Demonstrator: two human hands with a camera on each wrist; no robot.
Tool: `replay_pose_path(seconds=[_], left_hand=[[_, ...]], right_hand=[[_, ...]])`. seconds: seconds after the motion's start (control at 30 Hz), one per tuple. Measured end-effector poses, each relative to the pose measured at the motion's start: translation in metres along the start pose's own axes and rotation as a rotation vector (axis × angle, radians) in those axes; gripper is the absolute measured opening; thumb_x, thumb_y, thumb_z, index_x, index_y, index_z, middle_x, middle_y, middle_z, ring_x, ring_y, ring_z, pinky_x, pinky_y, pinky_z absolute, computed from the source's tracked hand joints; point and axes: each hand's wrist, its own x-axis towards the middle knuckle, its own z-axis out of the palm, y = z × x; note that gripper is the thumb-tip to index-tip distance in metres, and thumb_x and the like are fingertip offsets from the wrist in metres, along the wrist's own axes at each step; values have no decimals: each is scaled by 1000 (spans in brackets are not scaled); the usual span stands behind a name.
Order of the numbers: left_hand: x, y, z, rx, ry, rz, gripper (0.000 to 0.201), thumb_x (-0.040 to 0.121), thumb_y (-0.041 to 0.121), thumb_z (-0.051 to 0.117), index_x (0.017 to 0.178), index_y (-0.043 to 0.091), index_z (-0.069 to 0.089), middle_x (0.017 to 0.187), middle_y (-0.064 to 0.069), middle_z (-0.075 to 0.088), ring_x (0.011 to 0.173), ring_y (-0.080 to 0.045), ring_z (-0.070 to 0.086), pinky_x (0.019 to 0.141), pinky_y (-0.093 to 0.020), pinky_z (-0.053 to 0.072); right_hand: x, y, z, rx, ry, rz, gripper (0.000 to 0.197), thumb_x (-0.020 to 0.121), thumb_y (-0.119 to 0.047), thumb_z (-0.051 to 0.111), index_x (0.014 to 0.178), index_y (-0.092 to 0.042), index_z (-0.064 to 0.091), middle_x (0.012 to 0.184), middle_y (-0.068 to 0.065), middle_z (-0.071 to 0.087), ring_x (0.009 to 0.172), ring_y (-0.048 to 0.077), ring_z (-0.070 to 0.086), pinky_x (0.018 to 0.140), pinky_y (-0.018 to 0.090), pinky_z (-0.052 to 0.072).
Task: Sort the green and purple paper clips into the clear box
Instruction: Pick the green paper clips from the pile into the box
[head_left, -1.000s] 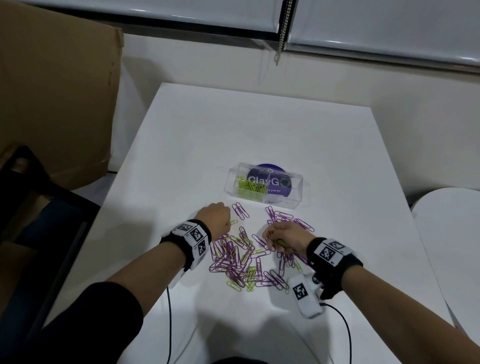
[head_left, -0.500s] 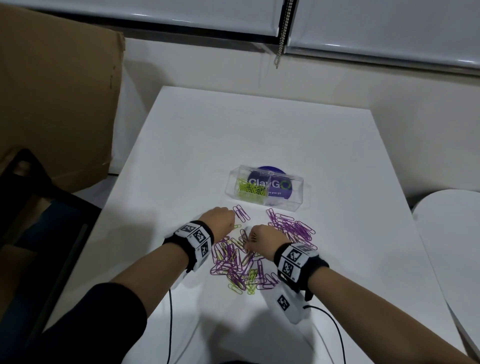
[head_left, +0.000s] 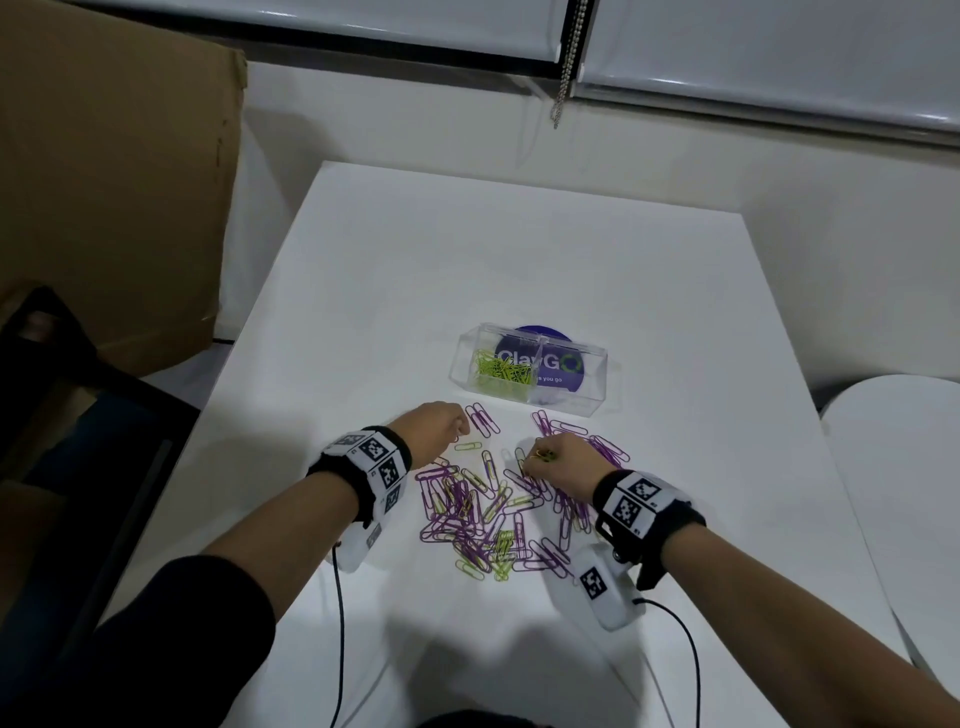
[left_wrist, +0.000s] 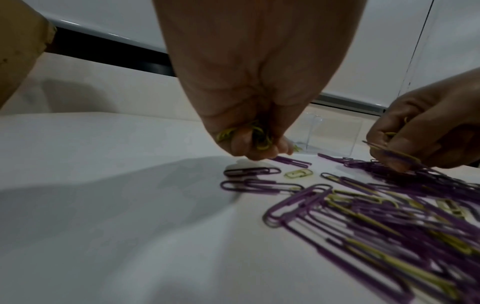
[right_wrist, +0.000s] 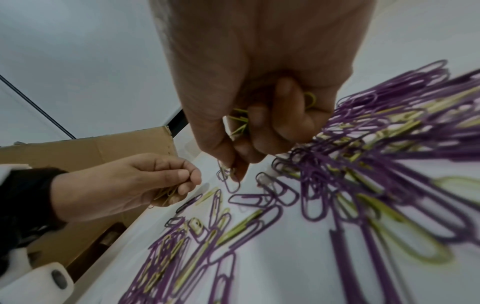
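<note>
**Clips gathered in both fists over the pile**

My left hand (head_left: 435, 430) is curled round a bunch of green clips (left_wrist: 255, 135), held just above the table (head_left: 519, 270) at the far left edge of the loose pile (head_left: 493, 514). My right hand (head_left: 558, 462) grips more green clips in the palm while its thumb and forefinger pinch a purple clip (right_wrist: 228, 179) at the pile's far right edge. Mixed green and purple clips lie between my wrists. Beyond them, towards the table's middle, stands the clear box (head_left: 592, 384); its left compartment holds green clips.
</note>
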Motion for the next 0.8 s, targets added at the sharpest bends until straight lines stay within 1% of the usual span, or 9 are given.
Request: replay_pose_path(seconds=[0.1, 0.2, 0.27, 0.33, 0.43, 0.6, 0.7, 0.77, 0.8], left_hand=[[-2, 3, 2, 42, -11, 2, 32, 98, 4, 29, 121, 5, 53, 126, -13, 57, 115, -26, 54, 94, -30, 40], [-5, 12, 6, 53, -12, 39, 30, 99, 25, 36, 116, 9, 55, 118, -10, 61, 110, -26, 57, 89, -32, 42], [-6, 19, 10, 19, -27, 61, 33, 96, 37, 43, 113, 13, 58, 114, -7, 62, 107, -24, 58, 89, -33, 44], [-5, 27, 12, -6, -38, 93, 30, 94, 34, 48, 110, 13, 61, 117, -7, 63, 109, -24, 58, 93, -34, 45], [-2, 33, 12, -1, -44, 112, 27, 94, 29, 50, 107, 9, 64, 115, -10, 64, 108, -25, 58, 93, -35, 44], [-4, 26, 6, -74, -42, 84, 27, 94, 26, 49, 102, 5, 65, 111, -12, 65, 104, -26, 58, 89, -32, 43], [-6, 21, 4, -161, 0, 78, 25, 95, 22, 49, 100, 3, 66, 109, -11, 66, 93, -19, 55, 81, -26, 39], [-7, 21, 4, -179, 14, 70, 25, 94, 22, 50, 99, 4, 66, 104, -11, 64, 90, -15, 51, 78, -24, 36], [-7, 21, 5, -178, 9, 71, 25, 94, 23, 49, 99, 5, 66, 103, -11, 64, 89, -15, 51, 78, -24, 37]], right_hand=[[0, 1, 4, -72, -1, -8, 17, 87, -20, 59, 75, -7, 57, 79, 10, 56, 69, 17, 49, 55, 22, 35], [1, 1, 7, -89, 12, -29, 24, 87, -21, 59, 81, 2, 61, 81, 15, 58, 76, 19, 51, 62, 25, 36], [2, 0, 8, -47, 10, -56, 24, 87, -20, 58, 85, 3, 64, 78, 12, 57, 72, 19, 51, 57, 24, 35], [2, -2, 9, -31, 1, -68, 22, 87, -20, 56, 82, -1, 63, 75, 9, 55, 66, 17, 48, 54, 23, 34], [2, -3, 9, -29, 3, -77, 23, 87, -19, 55, 86, 2, 65, 75, 9, 57, 59, 14, 46, 53, 23, 33], [1, -1, 4, -13, 65, -101, 20, 87, -19, 57, 86, -1, 67, 79, 6, 60, 68, 16, 51, 63, 26, 38], [-2, 1, 1, 49, 85, -105, 19, 88, -20, 57, 89, -4, 68, 83, 5, 62, 75, 17, 54, 69, 25, 38], [-5, -1, 1, 102, 57, -119, 19, 87, -25, 60, 89, -8, 67, 82, 0, 62, 75, 14, 55, 70, 26, 40], [-6, -3, 2, 127, 36, -121, 18, 86, -27, 62, 90, -10, 67, 81, -5, 61, 75, 9, 55, 70, 23, 41]])
